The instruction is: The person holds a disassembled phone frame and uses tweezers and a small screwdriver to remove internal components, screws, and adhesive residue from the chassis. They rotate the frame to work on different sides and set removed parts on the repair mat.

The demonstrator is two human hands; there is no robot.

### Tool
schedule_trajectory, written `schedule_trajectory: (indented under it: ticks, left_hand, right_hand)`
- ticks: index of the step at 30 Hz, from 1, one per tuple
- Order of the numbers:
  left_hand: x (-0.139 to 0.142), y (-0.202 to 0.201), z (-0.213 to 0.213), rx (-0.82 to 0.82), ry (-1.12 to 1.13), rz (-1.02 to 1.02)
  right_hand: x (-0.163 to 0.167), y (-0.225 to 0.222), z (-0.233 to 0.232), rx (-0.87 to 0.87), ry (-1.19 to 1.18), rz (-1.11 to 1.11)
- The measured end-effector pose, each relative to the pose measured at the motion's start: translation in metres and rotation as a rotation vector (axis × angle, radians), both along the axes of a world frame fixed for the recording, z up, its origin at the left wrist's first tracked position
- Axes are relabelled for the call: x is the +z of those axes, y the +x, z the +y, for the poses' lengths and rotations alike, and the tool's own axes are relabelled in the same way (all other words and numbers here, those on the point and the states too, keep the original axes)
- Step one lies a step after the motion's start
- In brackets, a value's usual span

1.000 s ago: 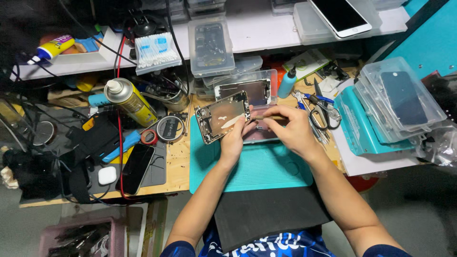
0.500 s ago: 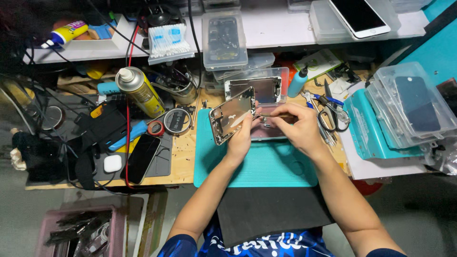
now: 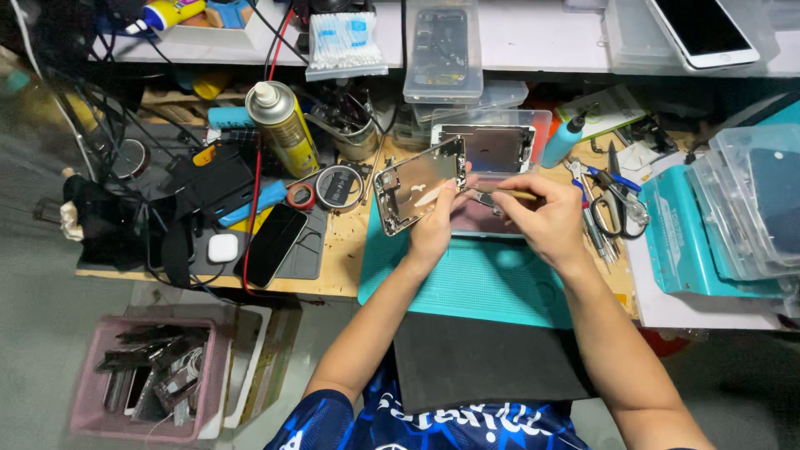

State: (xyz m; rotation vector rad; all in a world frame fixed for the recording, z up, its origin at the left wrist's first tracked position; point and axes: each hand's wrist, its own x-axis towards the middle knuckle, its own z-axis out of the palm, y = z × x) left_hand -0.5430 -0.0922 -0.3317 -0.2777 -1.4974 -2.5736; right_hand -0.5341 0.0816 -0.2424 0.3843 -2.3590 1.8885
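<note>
My left hand (image 3: 435, 227) holds a bare metal phone frame (image 3: 419, 183), tilted up off the teal work mat (image 3: 475, 279). My right hand (image 3: 546, 218) grips a thin tool with a tan handle (image 3: 500, 197), its tip pointing left toward the frame's lower edge. Just behind the hands a second opened phone housing (image 3: 492, 147) lies flat on a clear lid.
A yellow spray can (image 3: 283, 127), a tape roll (image 3: 339, 187) and a black phone (image 3: 273, 243) sit left of the mat. Scissors and pliers (image 3: 612, 196) lie to the right, beside stacked teal trays (image 3: 717, 225). A pink basket (image 3: 150, 375) of parts stands below the bench.
My left hand has lifted and tilted the phone frame more upright. The right hand stays beside it with the tool; the view has shifted slightly.
</note>
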Motion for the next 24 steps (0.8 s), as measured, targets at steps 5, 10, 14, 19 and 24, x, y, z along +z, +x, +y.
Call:
schedule_trajectory:
  ticks: [5,10,14,19,24]
  left_hand:
    - [0.017,-0.009,-0.015,0.015,0.068,-0.062]
    - [0.035,0.004,-0.047,0.005,0.197,-0.095]
    - [0.043,0.016,-0.059,-0.003,0.233,-0.074]
    - [0.050,0.025,-0.055,-0.016,0.177,-0.062]
    - [0.057,0.028,-0.047,-0.075,0.129,-0.017]
  right_hand:
    - [0.006,-0.014,0.016,0.040,-0.133,0.087]
    - [0.001,-0.022,0.034,0.091,-0.278,-0.006]
    - [-0.001,-0.031,0.033,0.060,-0.413,-0.117]
    - [0.008,-0.024,0.020,0.069,-0.057,0.299]
    - [0.011,-0.019,0.016,0.088,0.107,0.324]
